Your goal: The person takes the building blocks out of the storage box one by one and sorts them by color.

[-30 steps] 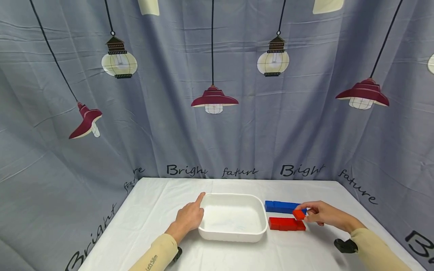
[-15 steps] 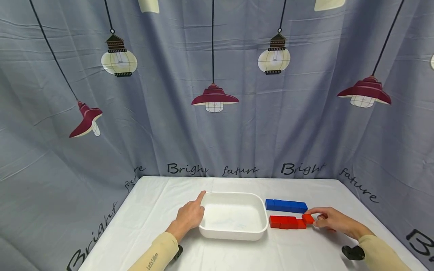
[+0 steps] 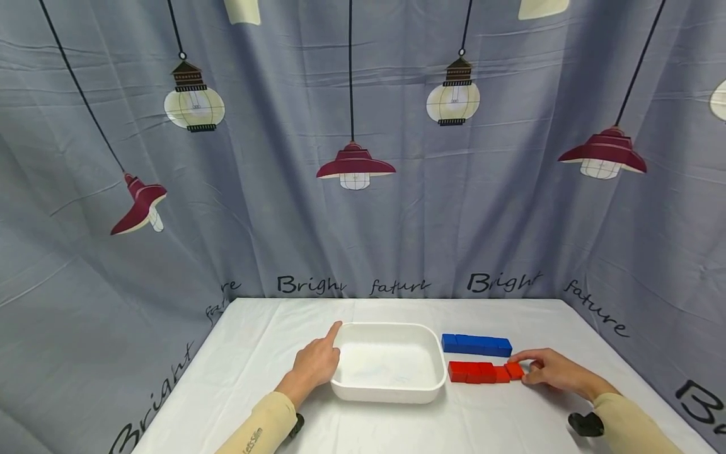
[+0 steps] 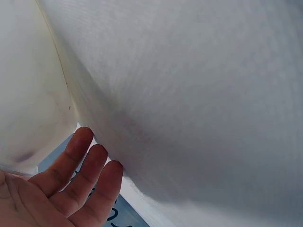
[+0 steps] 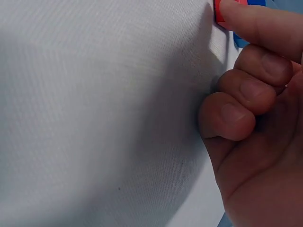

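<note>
In the head view, my right hand (image 3: 558, 371) pinches a small red block (image 3: 515, 370) between thumb and index finger, at the right end of a row of red blocks (image 3: 472, 372). The right wrist view has the other fingers curled into the palm, with the red block (image 5: 220, 13) partly hidden behind the thumb. My left hand (image 3: 316, 360) rests against the left side of a white plastic tray (image 3: 388, 395), index finger extended along its rim. In the left wrist view, the hand's (image 4: 78, 182) other fingers are nearly straight beside the tray (image 4: 35, 85); the thumb is hidden.
A row of blue blocks (image 3: 476, 345) lies behind the red row, right of the tray. A white cloth covers the table (image 3: 397, 429). A grey-blue curtain (image 3: 283, 239) printed with lamps hangs behind and at both sides.
My right hand has moved right and lowered the red block from above the row to its right end. The left hand and tray have stayed in place.
</note>
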The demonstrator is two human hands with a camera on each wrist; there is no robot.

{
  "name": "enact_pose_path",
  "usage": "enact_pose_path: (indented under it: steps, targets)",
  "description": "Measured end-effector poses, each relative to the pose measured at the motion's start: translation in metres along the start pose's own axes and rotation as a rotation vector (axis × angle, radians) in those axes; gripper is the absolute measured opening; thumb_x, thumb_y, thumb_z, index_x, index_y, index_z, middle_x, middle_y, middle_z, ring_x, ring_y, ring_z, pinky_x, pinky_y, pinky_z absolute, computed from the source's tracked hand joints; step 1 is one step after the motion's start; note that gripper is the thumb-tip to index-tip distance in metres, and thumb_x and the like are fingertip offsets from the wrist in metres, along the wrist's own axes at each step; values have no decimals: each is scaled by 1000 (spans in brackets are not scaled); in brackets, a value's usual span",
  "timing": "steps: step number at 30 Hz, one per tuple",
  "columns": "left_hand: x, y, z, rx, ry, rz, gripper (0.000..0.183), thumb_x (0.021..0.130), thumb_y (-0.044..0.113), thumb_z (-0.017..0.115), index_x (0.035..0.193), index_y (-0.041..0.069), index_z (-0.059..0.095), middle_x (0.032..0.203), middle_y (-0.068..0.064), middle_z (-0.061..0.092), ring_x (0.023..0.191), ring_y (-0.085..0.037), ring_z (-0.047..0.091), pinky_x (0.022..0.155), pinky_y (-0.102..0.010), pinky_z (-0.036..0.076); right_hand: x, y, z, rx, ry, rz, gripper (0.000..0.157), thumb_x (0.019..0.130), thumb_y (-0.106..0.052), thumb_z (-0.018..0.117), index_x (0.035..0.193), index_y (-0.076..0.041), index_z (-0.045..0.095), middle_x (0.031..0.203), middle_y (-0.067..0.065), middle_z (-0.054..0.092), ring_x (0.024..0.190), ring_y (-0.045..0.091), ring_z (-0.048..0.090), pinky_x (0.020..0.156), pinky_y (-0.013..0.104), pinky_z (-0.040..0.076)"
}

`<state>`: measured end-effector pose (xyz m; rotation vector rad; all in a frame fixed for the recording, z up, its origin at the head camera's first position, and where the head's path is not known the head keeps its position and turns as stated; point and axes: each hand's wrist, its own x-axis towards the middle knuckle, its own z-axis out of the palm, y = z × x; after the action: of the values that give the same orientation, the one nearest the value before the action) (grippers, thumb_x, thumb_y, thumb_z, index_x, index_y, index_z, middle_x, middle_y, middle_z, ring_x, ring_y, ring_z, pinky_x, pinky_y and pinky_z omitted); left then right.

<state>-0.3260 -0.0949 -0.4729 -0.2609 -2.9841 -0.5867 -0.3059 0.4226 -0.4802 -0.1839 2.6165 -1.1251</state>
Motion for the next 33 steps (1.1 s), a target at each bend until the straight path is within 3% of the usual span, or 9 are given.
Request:
enact_pose_path:
  steps: [10, 18, 26, 33]
  targets:
    - [-1, 2, 1, -1, 10, -14, 59, 99, 20, 49, 156, 21, 35, 112, -14, 72, 82, -24, 64, 71, -50, 53, 3, -2, 6, -63, -17, -44, 46, 83, -15, 80, 126, -3, 67, 71, 3, 46, 66, 18, 45, 55, 23, 32]
    - [-2, 1, 0, -8, 1, -6, 58, 100, 19, 49, 156, 20, 34, 111, -14, 72, 82, -24, 65, 69, -47, 53, 5, -10, 14, -151, 60, -1, 41, 79, -24, 85, 116, -12, 72, 77, 4, 48, 77, 21, 46, 61, 27, 31]
    - [-1, 1, 0, -9, 6, -9, 59, 99, 20, 49, 156, 21, 34, 112, -14, 72, 84, -25, 66, 68, -47, 52, 3, -11, 18, -161, 76, -34, 37, 80, -28, 84, 111, -11, 72, 74, 3, 48, 69, 19, 47, 58, 25, 31]
    - [-1, 1, 1, -19, -4, -9, 59, 99, 20, 48, 156, 20, 34, 113, -14, 71, 84, -25, 65, 68, -47, 52, 2, -13, 25, -153, 114, 0, 40, 77, -28, 87, 111, -14, 72, 74, 4, 49, 71, 20, 47, 58, 24, 33]
